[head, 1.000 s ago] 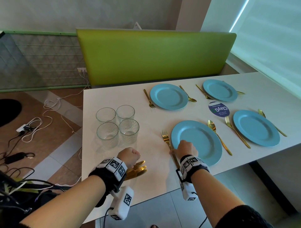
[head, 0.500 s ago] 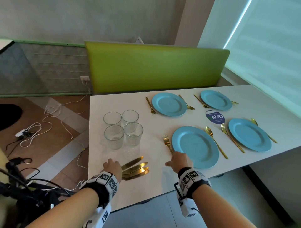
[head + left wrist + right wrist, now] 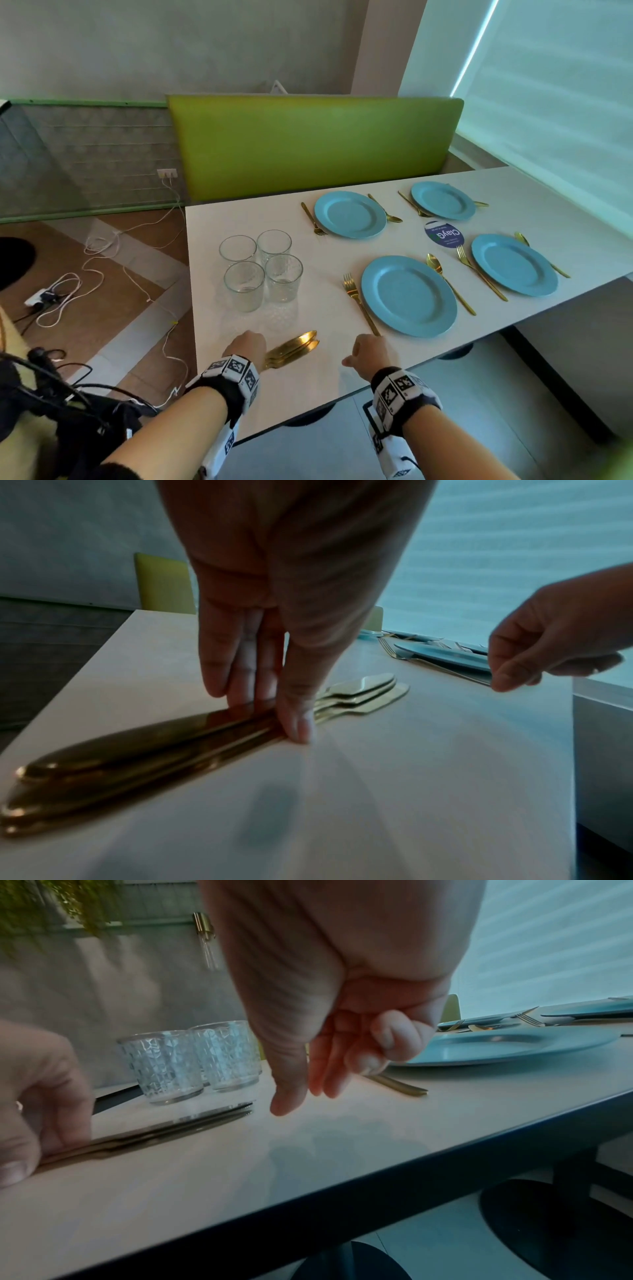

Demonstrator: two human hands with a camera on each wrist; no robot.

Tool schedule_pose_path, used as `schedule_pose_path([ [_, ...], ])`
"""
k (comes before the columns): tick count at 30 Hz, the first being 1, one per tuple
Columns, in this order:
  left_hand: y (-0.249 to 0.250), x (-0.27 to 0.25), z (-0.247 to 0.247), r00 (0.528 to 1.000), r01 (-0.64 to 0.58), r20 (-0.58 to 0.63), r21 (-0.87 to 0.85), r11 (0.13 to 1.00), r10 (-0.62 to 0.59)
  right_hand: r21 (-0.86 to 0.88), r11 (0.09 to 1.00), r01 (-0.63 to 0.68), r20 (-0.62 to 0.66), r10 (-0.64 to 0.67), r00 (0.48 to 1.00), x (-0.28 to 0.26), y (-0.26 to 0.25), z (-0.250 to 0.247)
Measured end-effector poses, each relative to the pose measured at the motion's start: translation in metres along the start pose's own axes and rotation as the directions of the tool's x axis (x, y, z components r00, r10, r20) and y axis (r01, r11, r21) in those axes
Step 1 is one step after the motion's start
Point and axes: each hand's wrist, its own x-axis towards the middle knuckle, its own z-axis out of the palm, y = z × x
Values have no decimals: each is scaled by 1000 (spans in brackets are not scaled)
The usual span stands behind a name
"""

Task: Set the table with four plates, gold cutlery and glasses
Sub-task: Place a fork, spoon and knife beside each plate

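Note:
Four blue plates lie on the white table [image 3: 325,260], each with a gold fork and spoon beside it; the nearest plate [image 3: 409,296] [image 3: 496,1045] has its fork [image 3: 359,301] [image 3: 400,1087] on the left. Four empty glasses [image 3: 262,270] [image 3: 192,1061] stand clustered at the left. A stack of gold knives [image 3: 294,346] [image 3: 137,745] [image 3: 171,1129] lies near the front edge. My left hand [image 3: 245,346] [image 3: 267,712] pinches their handles between thumb and fingers. My right hand [image 3: 368,353] [image 3: 308,1096] hovers by the fork's handle end, loosely curled and holding nothing.
A green bench back [image 3: 308,144] runs along the far side of the table. A round blue sticker [image 3: 443,233] lies between the plates. White cables [image 3: 68,291] trail across the floor at the left. The table's front edge is right under my wrists.
My left hand lowered the knives onto the table and drew them together into a stack. My right hand pulled back from the fork toward the table edge. The view pulled back.

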Motion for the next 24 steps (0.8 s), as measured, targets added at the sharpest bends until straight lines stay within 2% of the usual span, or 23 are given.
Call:
schedule_pose_path([
  [11, -4, 10, -2, 998, -34, 59, -16, 999, 35, -23, 997, 73, 44, -72, 996, -5, -10, 0],
  [18, 1, 8, 12, 996, -82, -22, -65, 995, 81, -13, 993, 116, 75, -114, 991, -7, -14, 4],
  [22, 4, 9, 1, 997, -64, 24, -218, 974, 71, 46, 989, 142, 127, -146, 981, -7, -17, 7],
  [24, 7, 12, -2, 998, -58, 15, -369, 928, 69, 116, 982, 149, 162, -167, 973, -6, -20, 9],
])
